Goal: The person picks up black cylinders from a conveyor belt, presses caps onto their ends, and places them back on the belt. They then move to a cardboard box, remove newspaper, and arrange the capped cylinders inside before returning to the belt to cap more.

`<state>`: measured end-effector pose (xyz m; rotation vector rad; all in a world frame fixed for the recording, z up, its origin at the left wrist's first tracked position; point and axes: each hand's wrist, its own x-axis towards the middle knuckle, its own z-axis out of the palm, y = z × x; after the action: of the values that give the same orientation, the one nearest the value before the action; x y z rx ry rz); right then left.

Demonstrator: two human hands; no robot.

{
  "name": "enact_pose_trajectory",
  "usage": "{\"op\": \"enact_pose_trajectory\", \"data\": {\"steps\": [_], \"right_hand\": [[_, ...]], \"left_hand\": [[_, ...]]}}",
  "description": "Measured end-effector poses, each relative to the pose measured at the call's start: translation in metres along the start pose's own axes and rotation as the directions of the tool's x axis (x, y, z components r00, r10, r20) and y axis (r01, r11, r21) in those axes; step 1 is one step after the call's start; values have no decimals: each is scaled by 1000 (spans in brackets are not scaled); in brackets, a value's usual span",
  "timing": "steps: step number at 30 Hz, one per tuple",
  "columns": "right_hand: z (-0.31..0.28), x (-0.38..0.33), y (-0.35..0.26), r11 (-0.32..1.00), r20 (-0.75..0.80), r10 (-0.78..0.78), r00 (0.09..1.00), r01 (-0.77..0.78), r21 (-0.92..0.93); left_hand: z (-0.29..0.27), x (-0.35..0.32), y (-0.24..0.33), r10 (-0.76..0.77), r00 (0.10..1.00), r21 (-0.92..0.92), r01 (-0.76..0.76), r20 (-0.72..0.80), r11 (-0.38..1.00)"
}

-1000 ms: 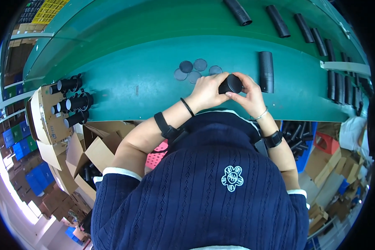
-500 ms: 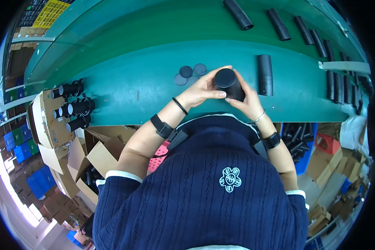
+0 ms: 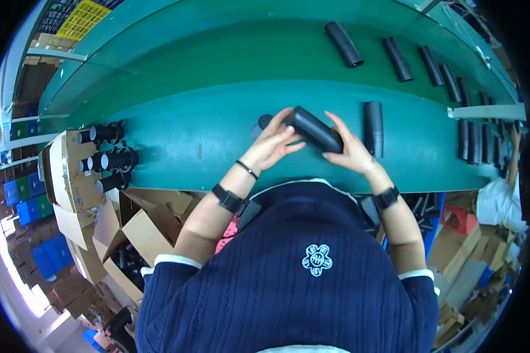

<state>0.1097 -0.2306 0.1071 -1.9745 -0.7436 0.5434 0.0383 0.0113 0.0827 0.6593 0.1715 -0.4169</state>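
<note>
A black tube [image 3: 315, 129] lies slanted between both my hands above the teal table [image 3: 194, 135]. My left hand [image 3: 271, 144] cups its upper left end, fingers spread along it. My right hand [image 3: 348, 150] grips its lower right end. Small dark round caps [image 3: 264, 122] lie on the table just behind my left hand, mostly hidden. Another black tube [image 3: 373, 128] lies on the table right of my right hand.
Several black tubes [image 3: 344, 44] lie on the green belt at the back and along the right side. A cardboard box [image 3: 70, 170] with upright black tubes [image 3: 115, 160] stands at the left. Open cartons [image 3: 150, 226] sit below the table edge. Another person [image 3: 506, 194] is at the far right.
The tube was held end-on toward me; now it is turned on its side, slanting between my hands, which have moved slightly up and apart.
</note>
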Motion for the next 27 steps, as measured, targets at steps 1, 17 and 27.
{"op": "enact_pose_trajectory", "data": {"steps": [1, 17, 27], "right_hand": [[-2, 15, 7, 982, 36, 138, 990, -141, 126], [-14, 221, 75, 885, -391, 118, 913, -275, -376], [-25, -22, 78, 831, -415, 458, 787, -544, -114]], "left_hand": [[-2, -2, 2, 13, 980, 23, -8, -198, 1000], [-60, -47, 15, 20, 833, 46, 6, -553, 999], [-30, 19, 24, -153, 958, 207, 206, -244, 956]]}}
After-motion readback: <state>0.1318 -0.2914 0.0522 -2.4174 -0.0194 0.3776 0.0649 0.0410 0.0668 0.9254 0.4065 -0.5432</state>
